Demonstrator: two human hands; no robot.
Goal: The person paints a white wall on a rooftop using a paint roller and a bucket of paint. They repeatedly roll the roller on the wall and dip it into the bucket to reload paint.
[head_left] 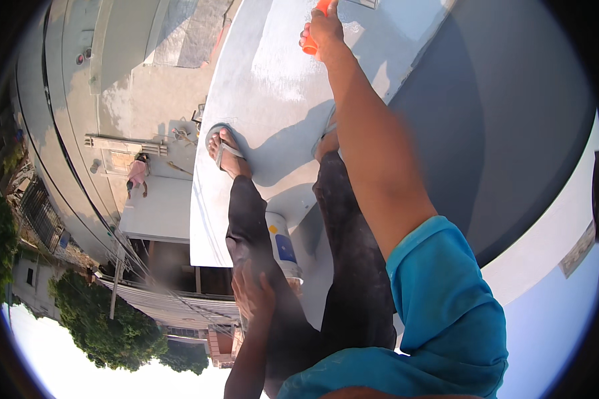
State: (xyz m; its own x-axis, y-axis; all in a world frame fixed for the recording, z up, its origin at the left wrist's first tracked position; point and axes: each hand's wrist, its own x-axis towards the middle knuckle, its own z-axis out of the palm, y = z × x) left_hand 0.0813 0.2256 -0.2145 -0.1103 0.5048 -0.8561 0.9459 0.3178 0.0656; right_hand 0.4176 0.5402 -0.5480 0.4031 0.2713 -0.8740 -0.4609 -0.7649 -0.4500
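Observation:
My right hand (324, 30) reaches far forward with its fingers wrapped round an orange handle-like cylinder (309, 46). Whatever it belongs to is hidden by the hand and the upper picture edge. Beneath it lies a pale grey ledge (266, 113) with a brighter white patch (279, 60) that looks like paint. Resting on my left leg, my left hand (253, 290) is open, its fingers stretched over the dark trousers (246, 219). My left sandalled foot (225, 151) stands close to the ledge's left edge; the right foot (327, 143) is partly covered by my arm.
A white bucket (283, 246) with blue and yellow marks stands between my legs. A dark grey wall (486, 133) rises along the right. Left of the ledge is a drop, with a person in pink (138, 173) far below and black cables (60, 136) crossing.

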